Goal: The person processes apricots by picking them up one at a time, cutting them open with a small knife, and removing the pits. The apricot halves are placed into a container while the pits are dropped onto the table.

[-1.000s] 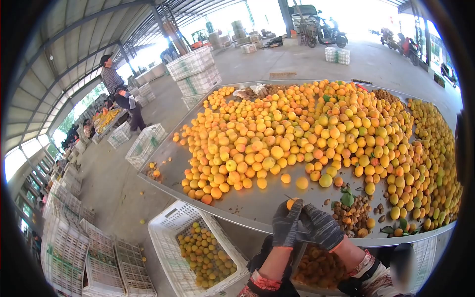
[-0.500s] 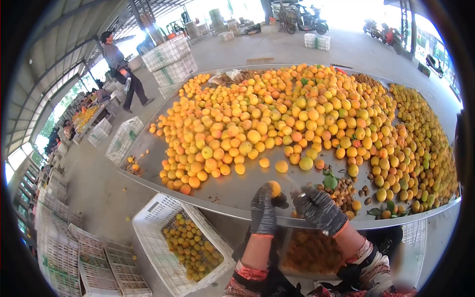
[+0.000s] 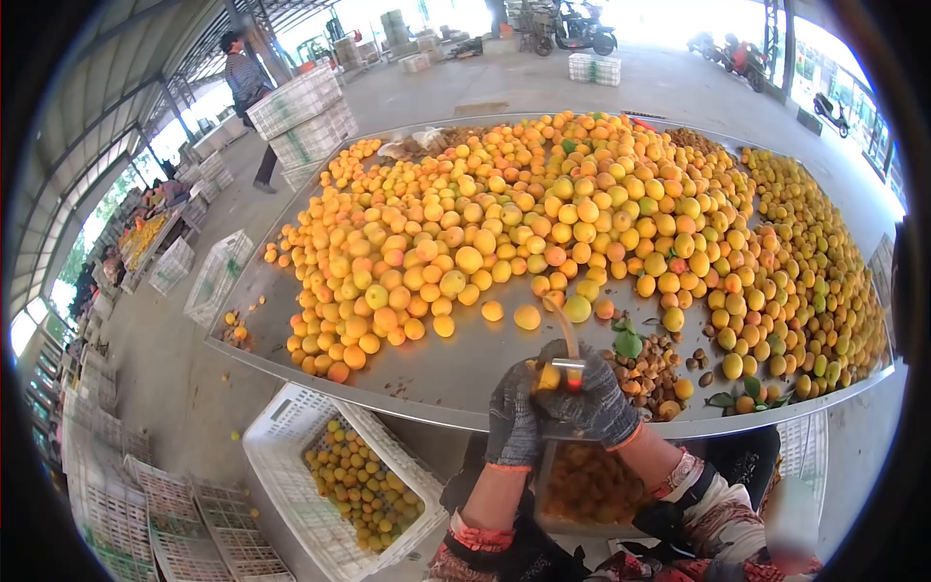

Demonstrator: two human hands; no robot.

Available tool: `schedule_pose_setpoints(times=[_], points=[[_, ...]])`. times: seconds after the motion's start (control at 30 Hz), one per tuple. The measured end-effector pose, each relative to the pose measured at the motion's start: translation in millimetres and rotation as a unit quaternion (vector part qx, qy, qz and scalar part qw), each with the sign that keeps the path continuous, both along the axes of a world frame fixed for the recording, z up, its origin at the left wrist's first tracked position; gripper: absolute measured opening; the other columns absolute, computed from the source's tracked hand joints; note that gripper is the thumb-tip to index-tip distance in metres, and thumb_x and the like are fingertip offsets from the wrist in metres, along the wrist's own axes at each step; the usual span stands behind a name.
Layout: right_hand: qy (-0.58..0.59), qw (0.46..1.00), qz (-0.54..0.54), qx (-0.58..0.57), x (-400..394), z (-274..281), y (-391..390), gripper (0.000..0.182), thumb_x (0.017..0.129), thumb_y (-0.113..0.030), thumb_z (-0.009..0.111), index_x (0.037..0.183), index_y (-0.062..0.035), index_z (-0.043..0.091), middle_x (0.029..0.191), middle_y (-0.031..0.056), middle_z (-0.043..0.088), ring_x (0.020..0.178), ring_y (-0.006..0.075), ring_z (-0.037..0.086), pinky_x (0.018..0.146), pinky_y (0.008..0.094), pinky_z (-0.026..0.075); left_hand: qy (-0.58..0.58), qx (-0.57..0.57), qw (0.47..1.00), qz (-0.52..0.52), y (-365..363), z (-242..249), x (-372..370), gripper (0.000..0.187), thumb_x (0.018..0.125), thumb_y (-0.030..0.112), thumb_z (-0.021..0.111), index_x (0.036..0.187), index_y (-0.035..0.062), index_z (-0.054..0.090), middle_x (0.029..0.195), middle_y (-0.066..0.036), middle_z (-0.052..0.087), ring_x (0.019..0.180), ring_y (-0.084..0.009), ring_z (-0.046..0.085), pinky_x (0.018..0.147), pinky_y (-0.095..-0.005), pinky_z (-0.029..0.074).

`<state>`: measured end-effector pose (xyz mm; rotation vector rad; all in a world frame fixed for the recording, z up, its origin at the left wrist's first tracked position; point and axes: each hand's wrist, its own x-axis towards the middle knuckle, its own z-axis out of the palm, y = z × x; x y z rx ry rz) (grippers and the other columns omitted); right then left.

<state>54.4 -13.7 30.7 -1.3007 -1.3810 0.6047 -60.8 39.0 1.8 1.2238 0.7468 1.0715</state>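
Note:
At the table's near edge my left hand (image 3: 512, 419) and my right hand (image 3: 592, 400), both in dark grey gloves, meet. My left fingers are closed on an orange apricot (image 3: 547, 377), partly covered by the gloves. A slim, curved tan tool (image 3: 561, 320) with a shiny metal band and a red spot stands up from my right hand, which is closed around its lower end. The tool is against or just beside the fruit; the exact contact is hidden. Beyond my hands a large heap of apricots (image 3: 465, 233) covers the metal table (image 3: 427, 373).
Brown pits (image 3: 655, 373) and green leaves lie right of my hands. Below the edge stand a bin of orange fruit pieces (image 3: 592, 485) and a white crate (image 3: 281, 427) of greenish-yellow apricots. Greener apricots (image 3: 824, 272) fill the table's right side. A person (image 3: 247, 82) stands by stacked crates.
My right hand has moved left to meet my left hand, and the tan tool now shows clearly at the apricot. The view has shifted slightly; the distant person is now partly behind the crates.

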Motion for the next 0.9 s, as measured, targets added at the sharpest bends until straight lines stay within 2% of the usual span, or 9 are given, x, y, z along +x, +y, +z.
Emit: schedule_pose_setpoints(times=[0.07,0.23,0.3,0.37,0.43,0.47,0.57,0.73,0.9], points=[[0.082,0.997,0.006,0.006,-2,-8,0,0.039,0.070,-0.011,0.070,0.104,-0.0039,0.053,0.094,0.0072,0.057,0.086,0.0162,0.055,0.075,0.0299,0.046,-0.029,-0.061,0.998,-0.008,-2,0,0,0.032,0.089,0.025,0.044,0.101,-0.0013,0.056,0.100,-0.015,0.058,0.089,-0.0246,0.055,0.081,-0.0348,0.042],[0.349,0.937,-0.024,0.004,-13,-11,-10,0.038,0.073,-0.015,0.068,0.106,-0.0044,0.051,0.089,0.0062,0.058,0.077,0.0156,0.057,0.069,0.0270,0.048,-0.058,0.051,0.997,0.009,-11,0,7,0.033,0.090,0.026,0.043,0.104,-0.0014,0.053,0.094,-0.011,0.058,0.088,-0.0222,0.054,0.080,-0.0324,0.044],[0.543,0.839,0.014,-0.027,-10,-10,-15,0.037,0.077,-0.013,0.063,0.110,-0.0044,0.048,0.091,0.0049,0.058,0.076,0.0151,0.058,0.067,0.0248,0.049,-0.073,-0.021,0.997,0.002,-14,10,8,0.034,0.089,0.028,0.044,0.104,-0.0011,0.052,0.091,-0.011,0.058,0.086,-0.0213,0.055,0.076,-0.0317,0.046],[0.561,0.828,0.010,-0.005,-12,-1,-12,0.037,0.079,-0.016,0.060,0.112,-0.0055,0.046,0.091,0.0057,0.058,0.074,0.0152,0.059,0.062,0.0243,0.050,-0.087,-0.094,0.992,-0.007,-14,11,7,0.035,0.088,0.030,0.045,0.105,-0.0009,0.051,0.088,-0.010,0.057,0.083,-0.0205,0.056,0.072,-0.0311,0.047],[0.715,0.697,-0.030,-0.036,-10,7,-14,0.038,0.079,-0.020,0.058,0.112,-0.0058,0.046,0.090,0.0057,0.056,0.064,0.0132,0.057,0.053,0.0230,0.048,-0.227,-0.217,0.945,-0.087,-11,2,5,0.034,0.088,0.028,0.049,0.105,-0.0015,0.053,0.094,-0.009,0.059,0.086,-0.0151,0.055,0.078,-0.0275,0.045],[0.738,0.660,0.141,0.010,5,-11,-19,0.038,0.079,-0.023,0.056,0.112,-0.0058,0.047,0.089,0.0058,0.056,0.055,0.0116,0.053,0.046,0.0225,0.045,-0.256,-0.250,0.921,-0.153,-11,9,-2,0.036,0.088,0.030,0.048,0.105,-0.0009,0.054,0.088,-0.009,0.059,0.080,-0.0140,0.057,0.072,-0.0262,0.047],[0.717,0.690,0.097,0.024,23,-10,-39,0.038,0.079,-0.021,0.055,0.112,-0.0051,0.047,0.088,0.0048,0.056,0.049,0.0100,0.048,0.042,0.0223,0.042,-0.157,-0.192,0.947,-0.202,-16,21,-3,0.036,0.087,0.031,0.049,0.105,0.0000,0.054,0.083,-0.007,0.059,0.075,-0.0122,0.057,0.066,-0.0240,0.047],[0.609,0.793,-0.001,0.013,29,17,-68,0.042,0.074,-0.020,0.059,0.112,-0.0072,0.047,0.099,0.0071,0.055,0.088,0.0213,0.056,0.066,0.0326,0.050,0.069,0.062,0.928,-0.362,-38,21,4,0.041,0.080,0.011,0.063,0.116,-0.0015,0.050,0.095,-0.005,0.059,0.085,-0.0101,0.054,0.075,-0.0227,0.044],[0.601,0.797,-0.031,-0.050,63,3,-103,0.037,0.073,-0.017,0.058,0.107,-0.0072,0.048,0.081,0.0032,0.055,0.065,0.0122,0.053,0.053,0.0243,0.044,0.103,0.130,0.909,-0.381,-39,4,15,0.042,0.082,0.006,0.058,0.122,0.0012,0.045,0.107,-0.004,0.055,0.083,-0.0057,0.051,0.070,-0.0226,0.045]])
